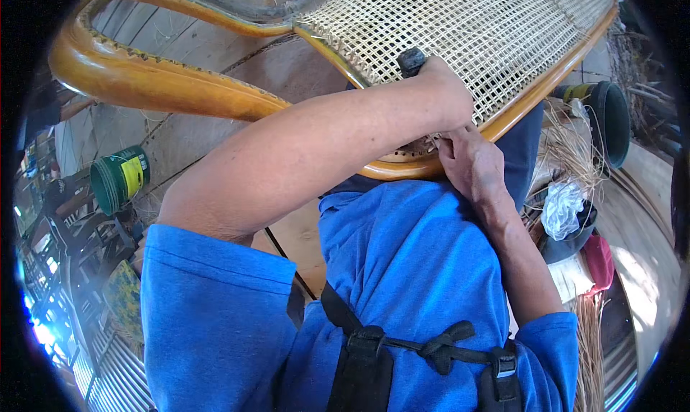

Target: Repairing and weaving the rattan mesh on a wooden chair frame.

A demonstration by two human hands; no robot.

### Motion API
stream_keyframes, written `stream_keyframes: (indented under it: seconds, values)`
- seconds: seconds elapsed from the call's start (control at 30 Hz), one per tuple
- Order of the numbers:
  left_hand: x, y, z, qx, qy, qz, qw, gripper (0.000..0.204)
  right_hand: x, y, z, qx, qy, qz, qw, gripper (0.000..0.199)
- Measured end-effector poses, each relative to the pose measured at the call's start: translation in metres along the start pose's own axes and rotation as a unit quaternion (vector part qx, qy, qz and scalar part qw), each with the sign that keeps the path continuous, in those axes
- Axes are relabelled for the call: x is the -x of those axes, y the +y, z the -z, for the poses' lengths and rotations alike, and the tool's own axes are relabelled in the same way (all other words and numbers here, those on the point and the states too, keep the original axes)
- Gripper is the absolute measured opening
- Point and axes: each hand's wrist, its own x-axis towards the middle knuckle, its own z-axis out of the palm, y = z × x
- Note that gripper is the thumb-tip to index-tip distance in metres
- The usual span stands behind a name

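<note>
A woven cane panel (445, 24) fills a curved, varnished wooden chair frame (402, 169) in front of me. My left hand (447, 92) is closed over the near part of the weave. The dark, rounded end of a black-handled tool (411, 61) sticks out of that fist; its other end is hidden. My right hand (473, 159) is at the near edge of the frame, just below the left one. Its fingers are bent and pressed together by the small holes along the rim. Whatever they pinch is too small or hidden to name.
A curved wooden arm (165, 78) of the chair reaches out to the left. On the floor stand a green bucket (121, 178) at left and another dark green bucket (609, 125) at right. Loose cane strands (568, 150) and a clear plastic bag (563, 209) lie at right.
</note>
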Motion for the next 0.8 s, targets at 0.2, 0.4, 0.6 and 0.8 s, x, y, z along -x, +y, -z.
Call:
stream_keyframes:
  seconds: [0.2, 0.4, 0.6, 0.8]
  values:
    - [0.005, 0.002, -0.002, 0.001, 0.008, 0.050, 0.999, 0.021, -0.008, 0.015, -0.004, -0.024, 0.001, 0.034, 0.999, 0.015]
    - [-0.002, -0.008, 0.001, 0.059, -0.045, 0.120, 0.990, 0.025, -0.016, 0.017, -0.010, -0.027, -0.002, 0.039, 0.999, 0.010]
    - [-0.012, 0.001, -0.010, 0.109, -0.064, 0.129, 0.984, 0.026, -0.012, 0.021, -0.004, -0.112, -0.046, 0.015, 0.993, 0.014]
    - [-0.014, 0.008, -0.012, 0.117, -0.060, 0.167, 0.977, 0.026, -0.010, 0.018, -0.001, -0.085, -0.022, 0.009, 0.996, 0.018]
